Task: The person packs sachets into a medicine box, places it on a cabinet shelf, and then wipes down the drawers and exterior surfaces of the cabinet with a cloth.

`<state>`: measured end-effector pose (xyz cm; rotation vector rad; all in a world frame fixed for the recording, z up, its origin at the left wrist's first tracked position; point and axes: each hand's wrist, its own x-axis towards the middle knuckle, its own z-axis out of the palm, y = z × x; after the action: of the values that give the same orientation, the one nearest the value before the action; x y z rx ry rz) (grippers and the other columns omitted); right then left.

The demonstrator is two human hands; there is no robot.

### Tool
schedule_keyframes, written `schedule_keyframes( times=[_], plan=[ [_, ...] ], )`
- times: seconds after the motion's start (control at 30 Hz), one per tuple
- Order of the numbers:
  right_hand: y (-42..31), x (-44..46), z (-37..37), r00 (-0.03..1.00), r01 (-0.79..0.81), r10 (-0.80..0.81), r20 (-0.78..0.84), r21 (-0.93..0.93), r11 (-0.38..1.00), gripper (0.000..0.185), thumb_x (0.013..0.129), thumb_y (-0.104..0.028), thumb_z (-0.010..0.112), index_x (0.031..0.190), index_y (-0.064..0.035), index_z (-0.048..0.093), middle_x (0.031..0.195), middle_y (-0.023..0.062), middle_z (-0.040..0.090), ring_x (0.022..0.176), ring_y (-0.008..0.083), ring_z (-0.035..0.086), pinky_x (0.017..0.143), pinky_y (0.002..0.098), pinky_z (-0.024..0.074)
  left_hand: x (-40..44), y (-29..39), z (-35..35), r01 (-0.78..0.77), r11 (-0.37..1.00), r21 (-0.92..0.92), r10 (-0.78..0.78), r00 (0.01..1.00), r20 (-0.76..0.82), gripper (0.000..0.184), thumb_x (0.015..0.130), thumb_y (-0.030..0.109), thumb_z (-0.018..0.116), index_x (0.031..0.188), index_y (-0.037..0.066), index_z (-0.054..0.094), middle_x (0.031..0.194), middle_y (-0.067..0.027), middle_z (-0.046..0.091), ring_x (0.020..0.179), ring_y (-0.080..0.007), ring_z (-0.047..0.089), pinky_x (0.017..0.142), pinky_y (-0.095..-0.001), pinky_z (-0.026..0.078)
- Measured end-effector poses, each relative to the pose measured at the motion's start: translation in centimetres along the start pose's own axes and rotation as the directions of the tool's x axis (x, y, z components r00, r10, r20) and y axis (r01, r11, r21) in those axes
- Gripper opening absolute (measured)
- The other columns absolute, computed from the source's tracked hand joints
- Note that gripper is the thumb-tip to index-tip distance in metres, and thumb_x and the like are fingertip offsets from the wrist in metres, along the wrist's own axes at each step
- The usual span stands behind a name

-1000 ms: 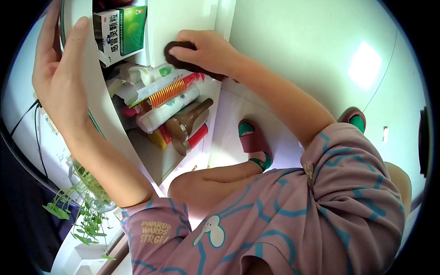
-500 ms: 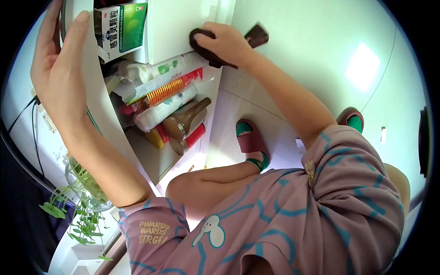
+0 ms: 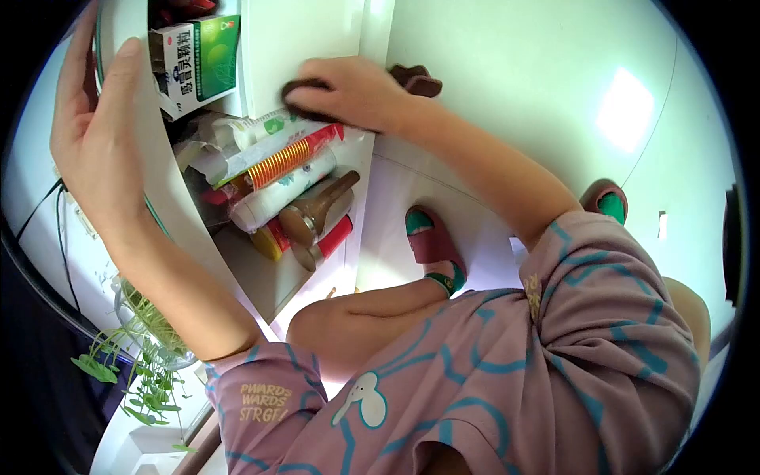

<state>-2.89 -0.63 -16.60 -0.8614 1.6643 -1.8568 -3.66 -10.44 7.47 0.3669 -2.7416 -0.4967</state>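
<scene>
My right hand is closed round a dark brown cloth-like piece, held against the lower edge of the white drawer front. Another dark brown end shows beyond the wrist. My left hand lies along the cabinet's glass-edged top, thumb stretched out and apart from the fingers, whose tips are partly cut off. Between the hands, a green and white medicine box stands in the drawer. Under the right hand, the open compartment holds a white bottle and a brown-handled object.
A red packet with gold stripes and a red-wrapped cylinder lie in the same compartment. To the left, a trailing plant stands in a glass vessel near black cables. Slippered feet rest on the tiled floor.
My right hand has moved left along the drawer front with the brown cloth-like piece. The drawer and its contents appear shifted slightly left and down in view; my left hand stays on the cabinet top.
</scene>
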Motion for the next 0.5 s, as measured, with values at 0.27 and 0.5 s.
schedule_keyframes(
  times=[0.27,0.5],
  plan=[
    [7.2,-0.6,-2.0,0.994,-0.095,0.068,-0.083,-0.386,0.918,0.029,0.093,-0.035,0.06,0.096,-0.0064,0.063,0.09,0.0146,0.068,0.086,0.0362,0.066,0.074,0.0457,0.0518,-0.1,0.6,0.3,-0.022,0.998,-0.052,0.022,1.0,0.011,0.054,0.093,0.012,0.07,0.142,0.0,0.053,0.13,-0.0148,0.064,0.111,-0.0159,0.063,0.096,-0.0246,0.048],
    [8.1,-0.1,-2.9,0.965,-0.217,0.12,-0.234,-0.454,0.864,0.031,0.092,-0.037,0.064,0.091,-0.0063,0.059,0.088,0.0118,0.067,0.084,0.035,0.065,0.072,0.0456,0.0506,-0.2,0.9,0.3,0.022,0.998,-0.055,-0.02,0.999,0.029,0.053,0.093,0.012,0.069,0.142,-0.002,0.053,0.133,-0.0143,0.063,0.115,-0.0178,0.062,0.101,-0.0275,0.046]
  ],
)
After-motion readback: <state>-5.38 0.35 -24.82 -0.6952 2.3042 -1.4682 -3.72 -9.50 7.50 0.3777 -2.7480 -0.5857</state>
